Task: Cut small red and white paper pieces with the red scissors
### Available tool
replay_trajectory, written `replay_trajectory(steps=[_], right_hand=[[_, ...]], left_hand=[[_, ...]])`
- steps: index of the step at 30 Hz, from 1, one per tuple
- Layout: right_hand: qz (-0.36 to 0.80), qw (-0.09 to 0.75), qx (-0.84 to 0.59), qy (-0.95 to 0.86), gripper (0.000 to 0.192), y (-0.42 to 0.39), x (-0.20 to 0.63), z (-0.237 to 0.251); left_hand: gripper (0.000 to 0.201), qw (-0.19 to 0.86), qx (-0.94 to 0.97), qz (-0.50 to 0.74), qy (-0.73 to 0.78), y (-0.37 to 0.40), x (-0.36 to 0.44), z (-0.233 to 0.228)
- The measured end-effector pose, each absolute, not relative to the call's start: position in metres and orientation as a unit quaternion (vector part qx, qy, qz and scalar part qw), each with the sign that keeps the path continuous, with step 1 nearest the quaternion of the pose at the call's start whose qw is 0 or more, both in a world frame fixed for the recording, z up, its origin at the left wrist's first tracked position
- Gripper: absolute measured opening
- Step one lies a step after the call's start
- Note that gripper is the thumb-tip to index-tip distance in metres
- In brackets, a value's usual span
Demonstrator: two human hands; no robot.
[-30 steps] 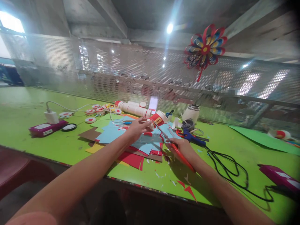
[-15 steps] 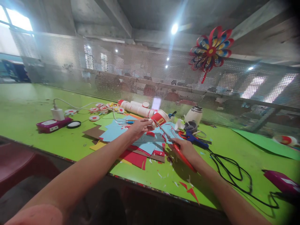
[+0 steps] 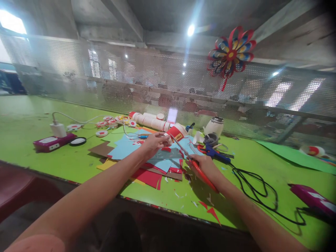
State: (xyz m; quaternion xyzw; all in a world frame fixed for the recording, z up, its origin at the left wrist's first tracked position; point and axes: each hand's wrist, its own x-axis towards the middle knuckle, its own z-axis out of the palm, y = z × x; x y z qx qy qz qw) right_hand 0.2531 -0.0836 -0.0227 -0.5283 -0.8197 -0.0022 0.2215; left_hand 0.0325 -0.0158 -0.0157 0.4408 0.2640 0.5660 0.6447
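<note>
My left hand grips a white paper cup with a red band and a yellow label, tilted above the stacked coloured paper. In my right hand are scissors with red-orange handles. Their blades point up and left and reach the cup's side; whether they touch it or how far they are apart I cannot make out. Beneath both hands lie blue paper sheets and red paper. Small white and red scraps are scattered on the green table near the scissors.
A row of stacked paper cups lies behind the paper. At right are a blue glue gun, its black cable and a purple box. A purple power block with a white plug stands left. Mesh borders the far edge.
The whole scene has shifted slightly left in view as the head turned. Both hands keep their hold on the cup and the scissors, with little visible movement between them.
</note>
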Motion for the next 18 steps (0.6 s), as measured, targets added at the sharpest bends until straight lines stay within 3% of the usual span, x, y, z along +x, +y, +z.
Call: replay_trajectory(steps=[10, 18], right_hand=[[-0.009, 0.213, -0.525, -0.824, 0.03, -0.0823, 0.254, -0.0233], [-0.003, 0.204, -0.537, -0.819, 0.035, -0.0821, 0.2558, -0.0212]], left_hand=[[0.011, 0.676, 0.447, 0.53, 0.249, -0.005, 0.0257, -0.0214], [0.016, 0.653, 0.448, 0.554, 0.257, -0.0147, 0.0327, -0.0186]])
